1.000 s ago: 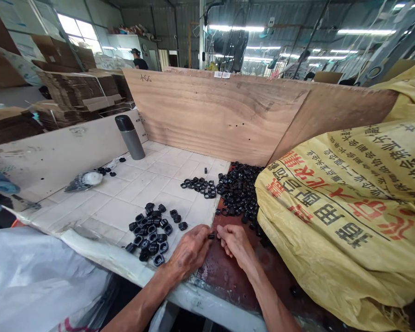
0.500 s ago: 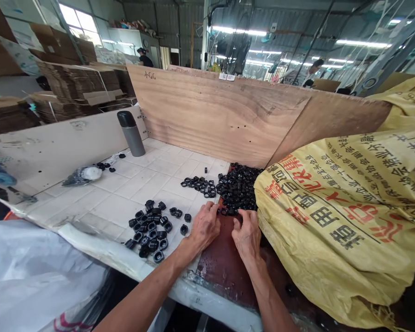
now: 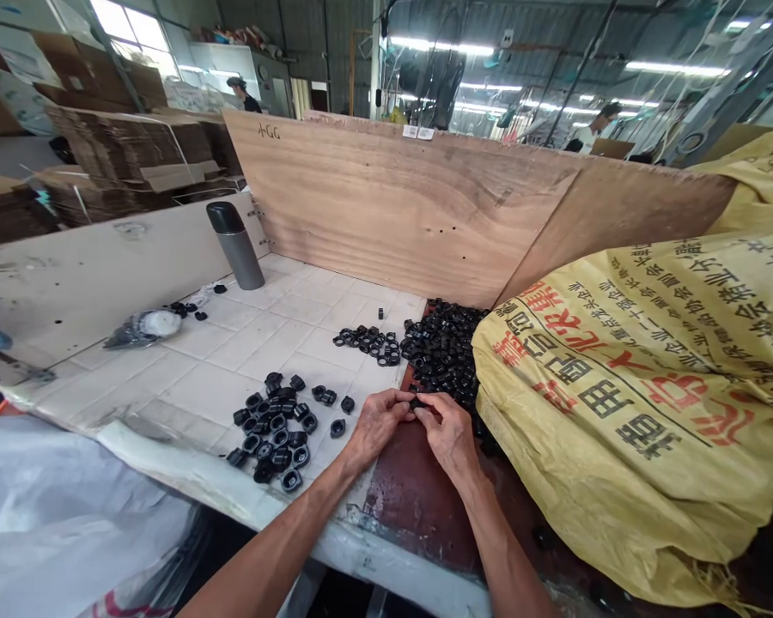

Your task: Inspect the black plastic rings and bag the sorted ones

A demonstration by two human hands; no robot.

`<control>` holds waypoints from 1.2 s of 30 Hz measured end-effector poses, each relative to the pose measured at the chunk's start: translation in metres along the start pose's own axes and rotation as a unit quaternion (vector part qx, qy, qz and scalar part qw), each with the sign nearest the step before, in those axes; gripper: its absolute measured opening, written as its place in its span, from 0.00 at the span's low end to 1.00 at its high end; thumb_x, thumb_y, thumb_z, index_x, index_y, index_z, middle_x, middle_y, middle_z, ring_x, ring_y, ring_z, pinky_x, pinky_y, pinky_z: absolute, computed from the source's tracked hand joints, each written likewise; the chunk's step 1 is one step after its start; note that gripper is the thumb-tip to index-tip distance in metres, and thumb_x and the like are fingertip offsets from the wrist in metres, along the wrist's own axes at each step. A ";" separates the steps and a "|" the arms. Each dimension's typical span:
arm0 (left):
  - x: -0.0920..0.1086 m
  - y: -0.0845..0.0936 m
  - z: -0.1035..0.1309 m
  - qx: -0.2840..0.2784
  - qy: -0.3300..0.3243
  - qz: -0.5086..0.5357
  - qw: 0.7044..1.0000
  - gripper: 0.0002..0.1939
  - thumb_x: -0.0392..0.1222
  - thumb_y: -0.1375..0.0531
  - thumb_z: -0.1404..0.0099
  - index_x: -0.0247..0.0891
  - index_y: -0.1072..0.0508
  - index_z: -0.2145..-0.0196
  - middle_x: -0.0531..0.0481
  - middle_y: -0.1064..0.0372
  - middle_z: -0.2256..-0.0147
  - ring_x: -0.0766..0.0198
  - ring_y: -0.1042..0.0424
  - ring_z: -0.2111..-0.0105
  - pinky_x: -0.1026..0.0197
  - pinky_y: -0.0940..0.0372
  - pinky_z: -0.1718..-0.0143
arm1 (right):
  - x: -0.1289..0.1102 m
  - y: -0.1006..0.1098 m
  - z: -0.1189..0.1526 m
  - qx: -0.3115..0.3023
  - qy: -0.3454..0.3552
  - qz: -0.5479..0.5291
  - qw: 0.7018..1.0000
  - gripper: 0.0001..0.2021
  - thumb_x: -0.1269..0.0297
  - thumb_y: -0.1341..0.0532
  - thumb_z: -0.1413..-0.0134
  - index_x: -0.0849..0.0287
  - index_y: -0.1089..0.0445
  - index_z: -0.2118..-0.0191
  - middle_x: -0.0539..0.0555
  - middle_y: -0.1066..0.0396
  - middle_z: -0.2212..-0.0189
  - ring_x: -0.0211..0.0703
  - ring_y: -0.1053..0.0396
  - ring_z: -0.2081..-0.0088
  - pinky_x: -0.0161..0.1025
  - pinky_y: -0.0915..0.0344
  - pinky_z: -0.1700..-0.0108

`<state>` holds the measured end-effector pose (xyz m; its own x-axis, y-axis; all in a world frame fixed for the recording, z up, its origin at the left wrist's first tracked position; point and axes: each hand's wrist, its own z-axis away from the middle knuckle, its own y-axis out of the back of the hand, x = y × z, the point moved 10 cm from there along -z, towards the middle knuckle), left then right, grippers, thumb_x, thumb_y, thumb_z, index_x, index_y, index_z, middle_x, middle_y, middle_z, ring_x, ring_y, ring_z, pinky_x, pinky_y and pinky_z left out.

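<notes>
My left hand and my right hand meet fingertip to fingertip at the front of the table, pinching a small black plastic part between them. Just beyond my fingers lies a big heap of the same black ring-shaped parts against a yellow sack. A smaller cluster of black parts sits on the white tiles left of my left hand. Another small group lies farther back.
A large yellow woven sack with printed characters fills the right side. Wooden boards wall the back of the tiled table. A grey flask stands at the back left, a plastic-wrapped bundle near it. White plastic sheeting lies front left.
My hands reached forward to the big heap of black parts, then drew back a little and came together on one part.
</notes>
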<state>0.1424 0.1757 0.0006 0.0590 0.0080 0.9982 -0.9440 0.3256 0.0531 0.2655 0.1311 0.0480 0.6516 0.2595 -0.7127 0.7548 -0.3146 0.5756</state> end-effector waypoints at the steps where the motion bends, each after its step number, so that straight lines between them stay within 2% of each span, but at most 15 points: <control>1: 0.000 0.000 -0.003 0.003 -0.009 -0.023 1.000 0.12 0.34 0.45 0.38 0.35 0.22 0.60 0.47 0.22 0.63 0.63 0.22 0.66 0.61 0.28 0.61 | 0.003 0.000 0.000 -0.001 -0.009 0.010 1.000 0.11 0.71 0.42 0.44 0.57 0.25 0.57 0.57 0.25 0.62 0.46 0.26 0.62 0.38 0.28 0.62; 4: 0.000 0.001 -0.009 0.016 -0.034 -0.090 0.995 0.13 0.29 0.45 0.42 0.36 0.21 0.65 0.47 0.24 0.64 0.61 0.24 0.64 0.60 0.29 0.60 | 0.007 -0.003 -0.001 -0.010 -0.028 0.034 0.999 0.07 0.70 0.39 0.47 0.58 0.27 0.62 0.55 0.27 0.68 0.44 0.28 0.68 0.36 0.32 0.67; 6: 0.004 0.000 -0.011 0.027 -0.045 -0.111 0.992 0.12 0.29 0.44 0.41 0.37 0.21 0.66 0.47 0.26 0.64 0.60 0.25 0.62 0.58 0.30 0.57 | 0.012 -0.003 -0.001 -0.008 -0.050 0.032 0.998 0.05 0.70 0.39 0.50 0.58 0.28 0.64 0.53 0.27 0.69 0.42 0.30 0.71 0.36 0.33 0.67; 8: 0.016 0.000 -0.011 0.052 -0.072 -0.169 0.982 0.12 0.33 0.43 0.38 0.39 0.22 0.60 0.46 0.29 0.60 0.60 0.26 0.61 0.57 0.31 0.57 | 0.017 0.000 -0.001 0.005 -0.071 0.028 0.997 0.08 0.71 0.39 0.52 0.59 0.28 0.63 0.53 0.27 0.68 0.41 0.31 0.72 0.37 0.33 0.66; 10: 0.028 -0.003 -0.012 0.070 -0.096 -0.264 0.957 0.15 0.37 0.41 0.37 0.40 0.25 0.53 0.45 0.32 0.57 0.60 0.27 0.63 0.58 0.31 0.59 | 0.022 0.005 -0.001 0.022 -0.083 0.034 0.996 0.13 0.71 0.39 0.54 0.59 0.26 0.60 0.54 0.26 0.66 0.41 0.31 0.71 0.38 0.32 0.65; 13: 0.035 -0.013 -0.019 0.055 -0.103 -0.377 0.919 0.15 0.37 0.39 0.39 0.39 0.25 0.53 0.44 0.32 0.58 0.59 0.26 0.66 0.58 0.31 0.63 | 0.028 0.010 -0.002 0.035 -0.091 0.035 0.995 0.11 0.69 0.39 0.55 0.59 0.24 0.63 0.54 0.27 0.68 0.42 0.32 0.72 0.40 0.32 0.66; 15: 0.035 -0.016 -0.020 0.042 -0.110 -0.395 0.911 0.13 0.34 0.39 0.40 0.38 0.25 0.56 0.44 0.30 0.59 0.57 0.26 0.64 0.58 0.31 0.62 | 0.029 0.014 -0.002 0.046 -0.098 0.023 0.994 0.09 0.67 0.39 0.53 0.59 0.24 0.64 0.55 0.27 0.68 0.42 0.31 0.73 0.40 0.31 0.66; 17: 0.035 -0.014 -0.015 0.039 -0.124 -0.398 0.908 0.14 0.33 0.40 0.40 0.38 0.26 0.55 0.45 0.29 0.59 0.57 0.25 0.62 0.57 0.31 0.59 | 0.027 0.018 -0.002 0.060 -0.103 0.004 0.993 0.11 0.65 0.40 0.49 0.59 0.24 0.61 0.57 0.25 0.65 0.42 0.29 0.71 0.39 0.29 0.66; 21: 0.043 -0.006 0.008 0.041 -0.187 -0.352 0.916 0.18 0.30 0.42 0.39 0.40 0.28 0.51 0.46 0.29 0.58 0.59 0.26 0.62 0.58 0.29 0.59 | 0.012 0.010 -0.002 0.025 -0.100 -0.094 0.990 0.13 0.62 0.39 0.46 0.58 0.24 0.57 0.56 0.23 0.60 0.42 0.26 0.67 0.37 0.28 0.65; 24: 0.049 0.002 0.023 0.032 -0.217 -0.239 0.946 0.21 0.29 0.43 0.39 0.41 0.29 0.49 0.47 0.30 0.55 0.62 0.26 0.62 0.59 0.28 0.59 | 0.003 0.003 -0.001 -0.007 -0.097 -0.121 0.988 0.10 0.64 0.37 0.47 0.57 0.23 0.59 0.54 0.22 0.62 0.43 0.26 0.67 0.38 0.28 0.63; 28: 0.045 0.011 0.028 0.018 -0.178 -0.105 0.978 0.16 0.31 0.43 0.37 0.40 0.29 0.51 0.47 0.29 0.55 0.64 0.25 0.65 0.59 0.27 0.60 | -0.001 0.001 0.000 -0.020 -0.085 -0.131 0.987 0.09 0.65 0.37 0.46 0.56 0.23 0.58 0.54 0.23 0.61 0.43 0.25 0.64 0.39 0.28 0.60; 32: 0.040 0.016 0.026 0.008 -0.126 -0.054 0.991 0.14 0.35 0.39 0.37 0.39 0.26 0.53 0.47 0.26 0.56 0.64 0.24 0.65 0.59 0.27 0.60 | -0.005 0.004 -0.002 -0.022 -0.071 -0.133 0.988 0.10 0.66 0.38 0.45 0.56 0.23 0.57 0.54 0.24 0.59 0.43 0.25 0.62 0.38 0.28 0.59; 36: 0.031 0.016 0.024 -0.012 -0.063 -0.009 0.998 0.14 0.39 0.37 0.38 0.38 0.25 0.54 0.49 0.22 0.64 0.62 0.22 0.66 0.60 0.27 0.61 | -0.008 0.004 -0.002 -0.026 -0.065 -0.135 0.988 0.11 0.64 0.37 0.44 0.56 0.23 0.56 0.55 0.23 0.59 0.44 0.25 0.62 0.37 0.28 0.59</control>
<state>0.1214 0.1585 0.0326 0.0325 -0.1163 0.9927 -0.9353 0.3466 0.0712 0.2635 0.1296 0.0573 0.4143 0.2073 -0.8862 0.9045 -0.2023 0.3755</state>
